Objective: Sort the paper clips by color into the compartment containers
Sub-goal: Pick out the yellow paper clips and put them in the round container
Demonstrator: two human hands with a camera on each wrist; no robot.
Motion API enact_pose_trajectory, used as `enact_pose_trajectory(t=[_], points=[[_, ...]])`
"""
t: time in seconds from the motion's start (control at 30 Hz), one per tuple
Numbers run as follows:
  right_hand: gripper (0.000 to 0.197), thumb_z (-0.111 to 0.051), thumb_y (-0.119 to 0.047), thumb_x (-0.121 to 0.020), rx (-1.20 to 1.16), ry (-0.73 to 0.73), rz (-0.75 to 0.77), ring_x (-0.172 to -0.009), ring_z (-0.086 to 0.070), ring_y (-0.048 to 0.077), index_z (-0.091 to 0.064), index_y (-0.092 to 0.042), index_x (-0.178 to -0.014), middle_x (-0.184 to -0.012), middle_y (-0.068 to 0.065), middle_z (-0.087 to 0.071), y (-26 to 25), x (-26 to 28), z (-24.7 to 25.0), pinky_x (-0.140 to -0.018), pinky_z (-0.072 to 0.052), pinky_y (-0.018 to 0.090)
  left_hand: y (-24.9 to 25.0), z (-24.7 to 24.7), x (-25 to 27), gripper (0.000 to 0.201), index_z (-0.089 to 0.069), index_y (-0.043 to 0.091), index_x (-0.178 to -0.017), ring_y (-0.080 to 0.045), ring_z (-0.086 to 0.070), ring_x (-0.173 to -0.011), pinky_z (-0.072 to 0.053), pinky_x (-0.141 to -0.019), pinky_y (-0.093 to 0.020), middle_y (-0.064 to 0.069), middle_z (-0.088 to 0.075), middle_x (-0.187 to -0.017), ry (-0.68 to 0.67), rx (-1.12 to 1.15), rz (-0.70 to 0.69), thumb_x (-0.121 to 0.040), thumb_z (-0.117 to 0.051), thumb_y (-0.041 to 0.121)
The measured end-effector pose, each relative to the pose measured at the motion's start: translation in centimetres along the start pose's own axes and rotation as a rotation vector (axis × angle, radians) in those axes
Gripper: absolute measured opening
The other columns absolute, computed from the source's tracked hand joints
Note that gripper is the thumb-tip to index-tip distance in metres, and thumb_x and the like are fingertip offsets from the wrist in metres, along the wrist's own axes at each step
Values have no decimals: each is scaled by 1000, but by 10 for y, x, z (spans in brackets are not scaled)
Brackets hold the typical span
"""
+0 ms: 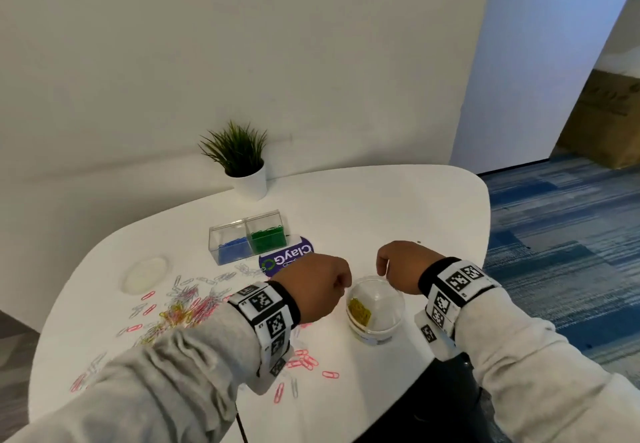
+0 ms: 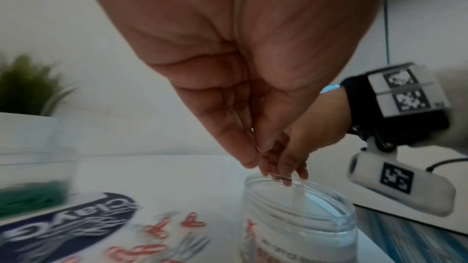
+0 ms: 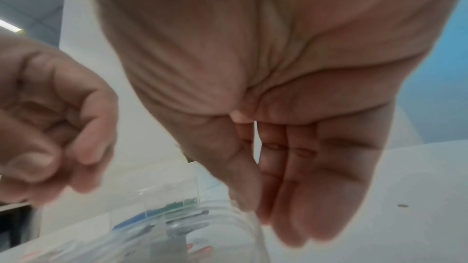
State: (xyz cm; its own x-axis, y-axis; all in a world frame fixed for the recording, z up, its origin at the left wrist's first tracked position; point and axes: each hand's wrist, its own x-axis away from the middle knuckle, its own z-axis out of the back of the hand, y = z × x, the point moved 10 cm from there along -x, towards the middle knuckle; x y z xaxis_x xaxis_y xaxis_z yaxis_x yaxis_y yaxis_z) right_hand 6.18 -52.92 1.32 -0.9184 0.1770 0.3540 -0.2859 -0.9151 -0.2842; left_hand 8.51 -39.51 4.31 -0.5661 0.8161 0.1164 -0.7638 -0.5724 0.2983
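Observation:
A clear round jar (image 1: 391, 324) stands near the table's front edge with yellow paper clips (image 1: 358, 311) inside. My right hand (image 1: 382, 269) reaches down onto its far rim, and the right wrist view shows the thumb and straight fingers (image 3: 291, 197) pinching the jar rim (image 3: 202, 213). My left hand (image 1: 341, 286) hovers at the jar's left rim with its fingertips (image 2: 248, 159) bunched together; no clip shows between them. A loose pile of pink, yellow and pale clips (image 1: 183, 307) lies to the left. At the back stands a clear two-compartment box (image 1: 249, 224) with blue clips (image 1: 230, 246) and green clips (image 1: 268, 238).
A potted plant (image 1: 242, 162) stands by the wall. A round clear lid (image 1: 145, 274) lies at the left, and a blue round label (image 1: 287, 259) lies in front of the box. Pink clips (image 1: 304, 361) are scattered under my left wrist. The table's edge (image 1: 485, 217) curves off at the right.

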Motion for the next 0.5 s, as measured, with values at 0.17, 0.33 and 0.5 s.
enact_pose_trajectory(t=[0.17,0.33,0.5], points=[[25,-49,-18,-91,59,176,81,-111,-50,16,-55,-30,-112,-118,-7,-52,-36,0,16,-93,-45,31,-102,33,75,19,-64,24,-102,-8,-55,-87,-43,-77,-22,12,-64,-97,5,-97,154,-98,-46,20],[24,-50,-31,-97,55,220,424,-115,-47,13,-56,-31,-120,-121,-10,-52,-161,16,-11,-96,-41,27,-243,22,171,21,-61,32,-107,-14,-56,-106,-42,-90,-24,11,-57,-108,-80,-203,491,-99,-42,29],[41,-47,-16,-96,234,-52,571,-125,-44,20,-50,-28,-135,-136,-2,-47,-254,-10,-96,-102,-41,34,-298,-11,211,43,-55,45,-130,-19,-51,-126,-42,-105,-35,11,-55,-132,-25,-85,552,-96,-42,22]])
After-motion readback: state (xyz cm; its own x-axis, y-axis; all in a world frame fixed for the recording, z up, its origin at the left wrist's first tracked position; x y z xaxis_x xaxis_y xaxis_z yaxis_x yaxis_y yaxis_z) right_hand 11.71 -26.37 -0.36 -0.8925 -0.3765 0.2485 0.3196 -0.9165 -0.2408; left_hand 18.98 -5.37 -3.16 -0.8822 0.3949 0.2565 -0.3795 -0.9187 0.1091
